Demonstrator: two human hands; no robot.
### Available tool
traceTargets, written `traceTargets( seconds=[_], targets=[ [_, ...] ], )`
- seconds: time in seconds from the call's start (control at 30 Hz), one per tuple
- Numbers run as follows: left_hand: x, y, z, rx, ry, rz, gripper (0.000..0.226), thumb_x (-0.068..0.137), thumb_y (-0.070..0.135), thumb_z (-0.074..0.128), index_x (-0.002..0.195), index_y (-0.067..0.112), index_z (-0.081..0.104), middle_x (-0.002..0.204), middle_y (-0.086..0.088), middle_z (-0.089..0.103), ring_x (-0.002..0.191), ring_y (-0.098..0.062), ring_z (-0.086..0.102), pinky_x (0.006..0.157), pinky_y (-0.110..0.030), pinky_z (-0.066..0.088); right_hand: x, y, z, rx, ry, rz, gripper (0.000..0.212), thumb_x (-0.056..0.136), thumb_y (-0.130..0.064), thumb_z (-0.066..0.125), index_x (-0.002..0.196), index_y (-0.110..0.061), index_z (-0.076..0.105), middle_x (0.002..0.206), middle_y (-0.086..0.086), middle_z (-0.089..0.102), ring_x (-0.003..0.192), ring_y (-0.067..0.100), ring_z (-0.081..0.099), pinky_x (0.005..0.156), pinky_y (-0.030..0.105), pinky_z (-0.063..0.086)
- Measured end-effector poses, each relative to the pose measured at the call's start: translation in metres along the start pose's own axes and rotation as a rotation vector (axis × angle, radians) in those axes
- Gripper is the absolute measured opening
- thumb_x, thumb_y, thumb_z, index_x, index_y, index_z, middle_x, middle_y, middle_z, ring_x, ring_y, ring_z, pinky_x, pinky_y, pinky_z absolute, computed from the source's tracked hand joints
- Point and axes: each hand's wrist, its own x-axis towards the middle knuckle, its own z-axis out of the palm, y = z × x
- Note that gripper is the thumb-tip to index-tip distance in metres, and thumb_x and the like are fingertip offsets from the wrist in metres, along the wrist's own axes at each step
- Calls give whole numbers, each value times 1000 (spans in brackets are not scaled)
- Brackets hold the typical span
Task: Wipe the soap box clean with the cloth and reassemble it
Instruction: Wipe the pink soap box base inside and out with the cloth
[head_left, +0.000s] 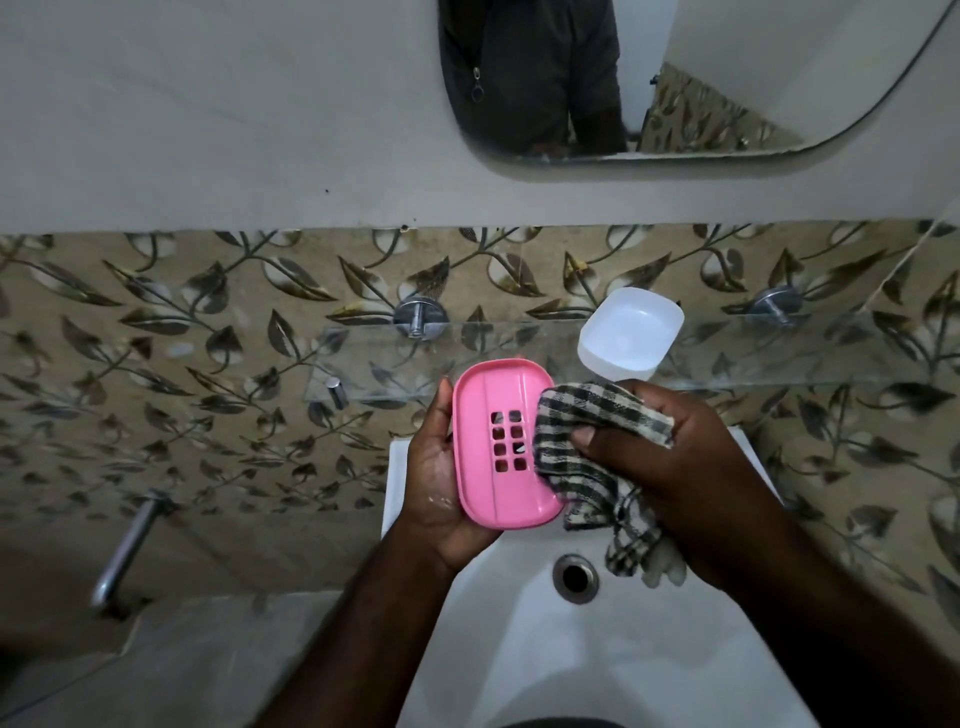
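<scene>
My left hand (434, 467) holds the pink soap box tray (493, 441), which has a block of small drain holes in its middle, upright above the white sink (519, 649). My right hand (670, 467) grips a black-and-white checked cloth (576, 431) bunched against the tray's right edge; the cloth's loose end hangs down over the basin. The white translucent soap box part (631, 332) lies open side up on the glass shelf (779, 353), apart from the tray.
The glass shelf runs along the leaf-patterned tiled wall on chrome brackets (421, 317). A chrome tap (130, 551) sticks out at the left. The sink drain (575, 577) lies below my hands. A mirror (623, 78) hangs above.
</scene>
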Motion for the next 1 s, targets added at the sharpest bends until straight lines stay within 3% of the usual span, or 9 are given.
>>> traceTargets(
  seconds=[0.13,0.23,0.3,0.43,0.53,0.6,0.77,0.87,1.0],
  targets=[
    [3,-5,0,-37,13,-14,81,87,67,40,128,-1,58,120,-23,62,106,-36,60,101,-47,38,-4,-5,1,-24,15,-19,22,86,3,66,95,-15,75,84,4,78,76,17,76,67,27,59],
    [6,-7,1,-27,48,12,77,87,67,40,122,3,65,120,-21,64,106,-35,62,106,-49,36,-4,-7,9,-372,98,-176,12,86,-8,72,86,-19,74,64,-8,72,53,3,67,45,18,49],
    [5,-9,6,19,55,6,75,86,68,38,115,7,70,116,-19,67,100,-33,66,95,-49,47,1,-7,15,-611,144,-315,4,84,-17,72,86,-20,74,67,-7,72,60,6,68,54,28,54],
    [2,-15,11,124,63,19,62,87,61,38,111,15,73,110,-12,72,96,-27,70,81,-39,54,11,-8,33,-926,190,-419,26,79,-34,57,96,-21,73,84,-2,71,75,19,68,66,29,52],
    [0,-12,7,80,49,61,60,89,58,42,100,10,76,101,-14,73,92,-26,71,77,-35,57,6,-3,47,-952,-21,-553,35,78,-23,62,111,-20,73,104,4,70,86,23,69,75,36,57],
    [-1,-5,2,39,56,57,66,88,61,42,94,5,76,94,-16,73,85,-28,72,73,-35,59,5,5,43,-1022,-154,-585,38,74,-17,66,111,-24,73,100,3,68,81,25,66,66,38,57],
    [0,-8,0,68,228,-4,84,77,69,52,130,4,57,134,-26,55,115,-39,57,93,-46,50,2,23,16,-1176,-480,-672,40,69,-10,54,99,-26,76,96,-1,70,85,24,67,63,35,57],
    [4,-13,5,44,203,-34,84,77,69,51,127,2,58,118,-25,64,98,-37,65,77,-40,56,5,28,7,-1289,-416,-868,36,79,-11,44,96,-18,76,96,4,73,78,28,66,58,35,54],
    [5,-14,15,-11,117,-42,76,83,66,49,110,-3,68,87,-20,69,73,-32,70,62,-36,59,13,34,2,-1320,-135,-1055,21,94,-8,55,97,-9,76,97,11,73,78,31,65,63,36,50]
  ],
)
